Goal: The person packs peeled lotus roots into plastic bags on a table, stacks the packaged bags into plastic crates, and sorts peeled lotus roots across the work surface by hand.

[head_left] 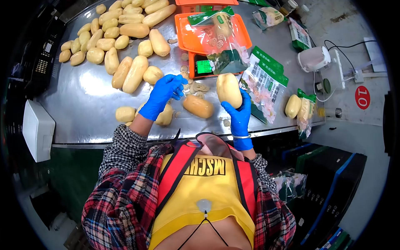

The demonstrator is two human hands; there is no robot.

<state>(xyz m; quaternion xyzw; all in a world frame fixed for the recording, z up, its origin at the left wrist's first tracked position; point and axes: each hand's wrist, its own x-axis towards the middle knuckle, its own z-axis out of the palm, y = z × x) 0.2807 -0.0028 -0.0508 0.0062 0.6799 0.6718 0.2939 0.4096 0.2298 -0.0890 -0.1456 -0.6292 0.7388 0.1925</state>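
My right hand [239, 118], in a blue glove, holds a thick, pale lotus root piece [229, 90] upright above the steel table's near side. My left hand [162, 95], also gloved in blue, is raised to its left with the fingers drawn together. Whatever is between those fingertips, if anything, is too small to make out. Between the hands a browner lotus root piece [198, 106] lies on the table, with thin slices or peelings [199, 87] just beyond it. More lotus root [164, 115] sits partly hidden behind my left wrist.
An orange scale [203, 66] with a lit display carries an orange tray [183, 35] and a filled plastic bag [223, 39]. Printed bags [264, 83] lie right of it. Many lotus roots [135, 74] cover the left side. A white kettle-like container [313, 58] stands at right.
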